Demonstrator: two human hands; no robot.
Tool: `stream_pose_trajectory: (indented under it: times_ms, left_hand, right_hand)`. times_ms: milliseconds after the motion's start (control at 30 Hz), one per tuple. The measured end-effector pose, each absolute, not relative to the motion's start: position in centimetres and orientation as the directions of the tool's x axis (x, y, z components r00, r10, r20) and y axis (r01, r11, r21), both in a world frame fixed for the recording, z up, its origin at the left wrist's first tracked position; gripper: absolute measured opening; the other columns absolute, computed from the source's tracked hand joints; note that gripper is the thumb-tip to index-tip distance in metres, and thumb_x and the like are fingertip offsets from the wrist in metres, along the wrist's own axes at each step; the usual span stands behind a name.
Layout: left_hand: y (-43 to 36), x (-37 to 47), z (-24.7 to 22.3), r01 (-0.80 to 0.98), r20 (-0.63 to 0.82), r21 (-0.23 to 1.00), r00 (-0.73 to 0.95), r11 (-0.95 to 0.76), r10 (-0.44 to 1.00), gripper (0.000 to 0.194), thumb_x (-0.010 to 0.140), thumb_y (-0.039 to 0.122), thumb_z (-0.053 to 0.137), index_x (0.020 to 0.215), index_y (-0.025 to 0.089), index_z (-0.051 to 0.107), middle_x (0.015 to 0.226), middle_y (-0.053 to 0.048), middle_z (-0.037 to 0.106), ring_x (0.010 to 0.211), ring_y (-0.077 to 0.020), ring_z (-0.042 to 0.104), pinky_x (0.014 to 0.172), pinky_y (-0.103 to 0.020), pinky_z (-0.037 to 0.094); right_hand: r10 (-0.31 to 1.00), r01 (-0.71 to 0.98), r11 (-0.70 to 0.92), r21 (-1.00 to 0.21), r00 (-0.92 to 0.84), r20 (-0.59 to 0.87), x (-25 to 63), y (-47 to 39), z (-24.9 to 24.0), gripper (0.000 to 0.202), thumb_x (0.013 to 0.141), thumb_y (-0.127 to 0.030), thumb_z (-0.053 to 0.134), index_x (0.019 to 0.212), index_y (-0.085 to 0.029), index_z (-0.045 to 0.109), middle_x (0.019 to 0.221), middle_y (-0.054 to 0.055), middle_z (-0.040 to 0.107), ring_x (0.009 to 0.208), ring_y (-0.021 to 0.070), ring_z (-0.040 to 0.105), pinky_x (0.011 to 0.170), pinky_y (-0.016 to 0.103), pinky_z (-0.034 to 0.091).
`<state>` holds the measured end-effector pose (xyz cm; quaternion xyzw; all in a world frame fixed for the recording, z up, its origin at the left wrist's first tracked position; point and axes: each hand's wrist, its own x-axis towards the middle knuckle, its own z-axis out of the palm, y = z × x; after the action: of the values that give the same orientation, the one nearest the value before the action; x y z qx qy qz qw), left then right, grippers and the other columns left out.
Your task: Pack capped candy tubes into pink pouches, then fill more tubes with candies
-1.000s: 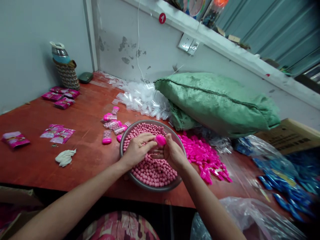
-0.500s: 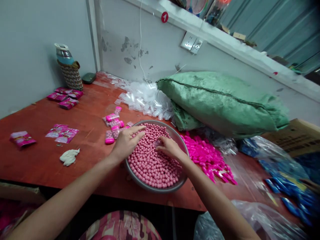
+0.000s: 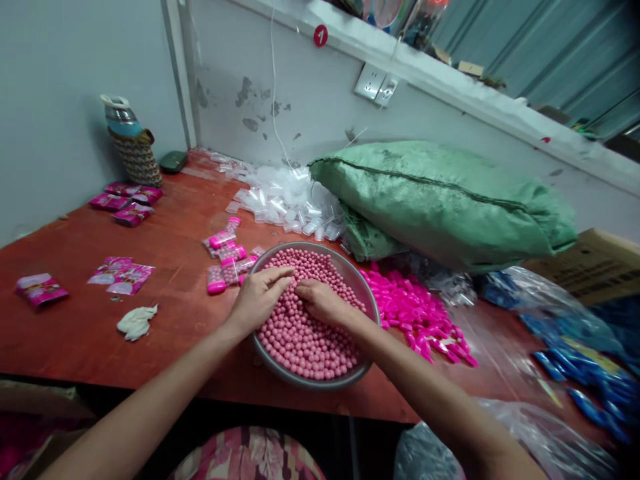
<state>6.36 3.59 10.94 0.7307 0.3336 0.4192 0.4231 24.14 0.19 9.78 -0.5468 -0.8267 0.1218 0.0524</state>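
A grey metal bowl (image 3: 320, 385) full of round pink beads (image 3: 305, 343) stands at the table's front edge. My left hand (image 3: 260, 299) rests over the left side of the beads, fingers stretched out and thumb apart, holding nothing that I can see. With fingers curled and dipped in the middle of the beads, my right hand (image 3: 323, 301) is closed on a small clear plastic bottle, which is now hidden by the fingers and beads. Left of the bowl lie several bead-filled bottles (image 3: 229, 267) with bright pink caps. A heap of loose pink caps (image 3: 415, 307) lies to the right.
Empty clear bottles (image 3: 285, 200) are piled behind the bowl, beside a large green sack (image 3: 440, 200). Pink printed packets (image 3: 41, 291) and a crumpled white scrap (image 3: 137, 323) lie on the red table (image 3: 185, 320). Blue packets (image 3: 585, 380) and a cardboard box (image 3: 590, 270) are at right.
My right hand has moved left and deeper into the beads, toward my left hand. The clear bottle at its fingertips has gone out of sight. My left hand has hardly moved.
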Motion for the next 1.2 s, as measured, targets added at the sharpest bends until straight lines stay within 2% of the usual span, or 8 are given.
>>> stream_pose_trajectory:
  times_ms: [133,267,433,667,833,933,1067,1200]
  left_hand:
    - [3.6,6.3,10.6,0.138,0.334,0.897,0.41,-0.42,0.849,0.029,0.078,0.026,0.048,0.1,0.017,0.063,0.103,-0.006,0.064,0.097,-0.0188,0.057,0.089,-0.035,0.042]
    - [3.3,6.7,10.8,0.096,0.24,0.94,0.496,-0.328,0.834,0.039,0.072,0.032,0.057,0.107,0.017,0.059,0.106,-0.008,0.063,0.096,-0.0212,0.058,0.084,-0.035,0.045]
    - [2.5,7.9,11.3,-0.018,0.218,0.958,0.696,-0.287,0.685,0.023,0.073,0.029,0.055,0.09,0.017,0.065,0.095,-0.005,0.066,0.091,-0.0208,0.059,0.083,-0.033,0.044]
    - [2.0,8.5,11.2,-0.124,0.03,0.987,0.761,0.101,0.648,0.029,0.072,0.025,0.056,0.098,0.012,0.061,0.091,-0.007,0.065,0.084,-0.0192,0.06,0.075,-0.032,0.047]
    - [2.3,8.3,11.1,-0.068,0.107,0.994,0.732,-0.084,0.673,0.025,0.072,0.025,0.056,0.093,0.014,0.063,0.089,-0.005,0.065,0.083,-0.0195,0.059,0.076,-0.032,0.047]
    - [2.4,8.1,11.3,-0.024,0.147,0.982,0.707,-0.185,0.692,0.024,0.073,0.027,0.055,0.092,0.016,0.064,0.092,-0.005,0.065,0.089,-0.021,0.058,0.082,-0.035,0.045]
    - [2.3,7.9,11.5,0.019,0.075,0.993,0.669,-0.117,0.739,0.03,0.069,0.033,0.061,0.095,0.018,0.064,0.099,-0.007,0.065,0.095,-0.0236,0.058,0.086,-0.037,0.044]
    - [2.4,7.9,11.5,-0.013,-0.104,0.989,0.661,0.149,0.743,0.039,0.067,0.036,0.064,0.102,0.022,0.06,0.107,-0.005,0.063,0.097,-0.0215,0.058,0.082,-0.031,0.048]
  right_hand:
    - [0.981,0.592,0.111,-0.798,-0.193,-0.007,24.1,-0.6,10.4,0.01,0.074,-0.017,0.055,0.084,-0.016,0.056,0.077,-0.001,0.057,0.072,0.0122,0.052,0.067,0.024,0.041]
    - [0.997,0.2,-0.025,-0.98,-0.062,-0.038,24.3,-2.3,11.7,0.013,0.068,-0.022,0.062,0.079,-0.016,0.056,0.074,-0.002,0.057,0.068,0.0111,0.054,0.067,0.025,0.043]
    - [1.0,0.07,-0.022,-0.997,0.015,-0.021,24.1,-3.5,12.9,0.02,0.064,-0.024,0.068,0.08,-0.017,0.057,0.073,-0.002,0.059,0.067,0.0112,0.055,0.066,0.026,0.045]
    - [0.994,0.226,0.106,-0.968,-0.02,0.104,25.3,-4.5,13.2,0.028,0.073,-0.026,0.061,0.1,-0.021,0.055,0.082,0.001,0.062,0.075,0.0139,0.058,0.069,0.028,0.046]
    - [0.964,0.549,0.263,-0.793,-0.116,0.24,25.4,-4.6,13.8,0.016,0.079,-0.026,0.054,0.091,-0.023,0.063,0.088,0.003,0.065,0.083,0.0164,0.058,0.077,0.03,0.044]
    - [0.957,0.606,0.289,-0.741,-0.16,0.242,25.0,-4.9,14.2,0.02,0.079,-0.026,0.053,0.097,-0.025,0.063,0.09,0.002,0.065,0.085,0.0161,0.058,0.078,0.029,0.043]
    - [0.968,0.557,0.211,-0.803,-0.005,0.251,26.9,-6.9,15.0,0.036,0.077,-0.028,0.055,0.113,-0.027,0.051,0.089,-0.001,0.064,0.081,0.0133,0.059,0.075,0.026,0.044]
    - [0.892,0.666,-0.021,-0.746,0.348,0.287,33.4,-11.8,15.3,0.023,0.079,-0.032,0.051,0.098,-0.021,0.059,0.085,0.001,0.064,0.076,0.0136,0.059,0.07,0.025,0.044]
